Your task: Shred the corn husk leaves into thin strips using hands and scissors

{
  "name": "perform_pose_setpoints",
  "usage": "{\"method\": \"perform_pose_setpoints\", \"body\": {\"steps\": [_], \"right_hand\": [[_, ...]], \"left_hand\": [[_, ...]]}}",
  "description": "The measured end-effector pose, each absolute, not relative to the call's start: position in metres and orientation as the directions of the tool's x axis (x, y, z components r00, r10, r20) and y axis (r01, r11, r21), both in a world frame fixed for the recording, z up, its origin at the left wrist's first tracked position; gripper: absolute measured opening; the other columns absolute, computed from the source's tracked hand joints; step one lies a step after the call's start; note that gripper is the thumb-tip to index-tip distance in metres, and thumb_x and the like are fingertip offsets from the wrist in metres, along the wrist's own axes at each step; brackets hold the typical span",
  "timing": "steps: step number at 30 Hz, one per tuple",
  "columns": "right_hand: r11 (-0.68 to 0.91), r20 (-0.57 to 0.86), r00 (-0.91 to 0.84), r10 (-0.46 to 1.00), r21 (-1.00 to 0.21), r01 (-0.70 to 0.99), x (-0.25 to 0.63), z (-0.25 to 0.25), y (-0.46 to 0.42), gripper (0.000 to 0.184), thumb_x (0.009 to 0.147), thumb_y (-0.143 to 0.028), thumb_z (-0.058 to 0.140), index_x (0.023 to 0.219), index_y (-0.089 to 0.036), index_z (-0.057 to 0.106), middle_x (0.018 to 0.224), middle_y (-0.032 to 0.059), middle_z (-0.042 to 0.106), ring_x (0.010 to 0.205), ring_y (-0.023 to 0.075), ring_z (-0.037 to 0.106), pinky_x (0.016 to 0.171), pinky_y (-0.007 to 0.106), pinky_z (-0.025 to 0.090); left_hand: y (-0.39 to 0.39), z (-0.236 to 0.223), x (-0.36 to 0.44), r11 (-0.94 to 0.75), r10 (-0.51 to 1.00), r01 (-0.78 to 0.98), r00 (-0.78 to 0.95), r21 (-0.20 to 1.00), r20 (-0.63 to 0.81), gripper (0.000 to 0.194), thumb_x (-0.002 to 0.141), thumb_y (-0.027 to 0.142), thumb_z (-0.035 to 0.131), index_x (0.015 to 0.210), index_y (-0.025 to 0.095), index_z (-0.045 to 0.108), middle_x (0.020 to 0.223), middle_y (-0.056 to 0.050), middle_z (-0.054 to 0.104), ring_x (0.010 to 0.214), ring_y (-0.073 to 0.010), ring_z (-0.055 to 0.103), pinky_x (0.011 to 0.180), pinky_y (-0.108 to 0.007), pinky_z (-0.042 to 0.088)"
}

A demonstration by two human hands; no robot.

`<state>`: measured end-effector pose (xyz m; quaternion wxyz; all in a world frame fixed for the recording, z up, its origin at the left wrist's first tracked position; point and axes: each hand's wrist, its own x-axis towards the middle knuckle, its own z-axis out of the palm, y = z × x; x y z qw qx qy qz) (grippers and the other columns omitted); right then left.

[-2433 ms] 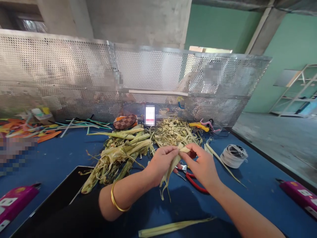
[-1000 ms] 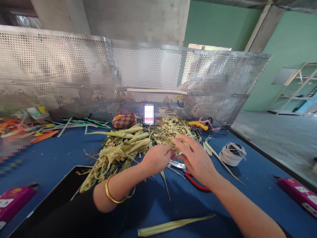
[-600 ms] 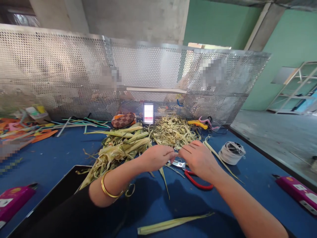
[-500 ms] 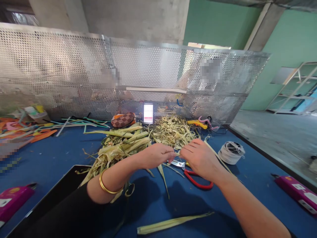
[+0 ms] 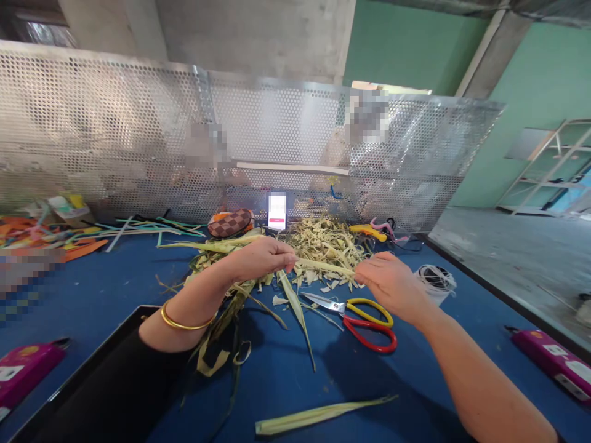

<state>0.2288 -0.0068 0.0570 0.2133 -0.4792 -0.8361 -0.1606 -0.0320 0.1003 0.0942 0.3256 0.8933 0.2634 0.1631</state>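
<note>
Between my two hands a pale green corn husk strip point(image 5: 325, 266) is stretched out above the table. My left hand point(image 5: 263, 258) pinches one end, and a gold bangle point(image 5: 184, 325) circles that wrist. The other end is gripped in the closed fingers of my right hand point(image 5: 392, 283). Below the strip lie scissors point(image 5: 344, 307) with one red and one yellow handle, blades apart. A heap of shredded husk point(image 5: 323, 243) sits behind the strip. Long husk leaves point(image 5: 221, 246) are piled behind and under my left forearm. One folded husk piece point(image 5: 318, 417) rests near the table's front.
A ball of white string point(image 5: 436, 283) stands beyond my right wrist. Upright at the back is a lit phone point(image 5: 277, 212), beside a checkered pouch point(image 5: 229, 223). Purple tools point(image 5: 551, 360) lie at both sides. A perforated metal screen point(image 5: 286, 123) borders the blue table point(image 5: 369, 394).
My hands have moved apart, the left one leftward and the right one rightward. The strip between them now shows at length, and the scissors' yellow handle has come into sight.
</note>
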Motion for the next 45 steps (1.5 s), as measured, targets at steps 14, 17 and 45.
{"method": "perform_pose_setpoints", "body": {"steps": [14, 17, 45], "right_hand": [[0.222, 0.518, 0.150, 0.842, -0.586, 0.779, 0.258, 0.055, -0.008, 0.034, 0.088, -0.040, 0.040, 0.063, -0.021, 0.053, 0.053, -0.0008, 0.054, 0.053, 0.0149, 0.051, 0.056, 0.026, 0.039], [0.265, 0.422, 0.150, 0.894, -0.769, 0.581, 0.225, 0.046, -0.006, 0.038, 0.086, -0.045, 0.044, 0.059, -0.021, 0.052, 0.047, -0.0032, 0.047, 0.049, 0.0135, 0.049, 0.052, 0.025, 0.039], [0.700, 0.076, -0.696, 0.714, -0.067, 0.711, 0.092, -0.009, -0.064, 0.006, 0.082, -0.022, 0.058, 0.085, -0.017, 0.056, 0.081, 0.0021, 0.063, 0.063, 0.0160, 0.057, 0.052, 0.028, 0.037]], "left_hand": [[0.120, 0.103, -0.050, -0.378, 0.923, 0.140, 0.131, 0.915, 0.362, 0.021, 0.078, 0.026, 0.054, 0.061, 0.018, 0.063, 0.051, 0.001, 0.053, 0.047, -0.0096, 0.045, 0.050, -0.022, 0.036], [0.087, 0.083, -0.012, -0.208, 0.852, 0.105, 0.508, 0.973, 0.127, 0.018, 0.077, 0.031, 0.058, 0.071, 0.018, 0.069, 0.064, -0.004, 0.065, 0.055, -0.0111, 0.053, 0.057, -0.024, 0.042], [0.065, 0.044, 0.022, 0.400, 0.825, -0.264, 0.520, 0.878, -0.220, 0.013, 0.084, 0.024, 0.058, 0.085, 0.014, 0.067, 0.064, 0.002, 0.059, 0.056, -0.0065, 0.053, 0.058, -0.019, 0.044]]}}
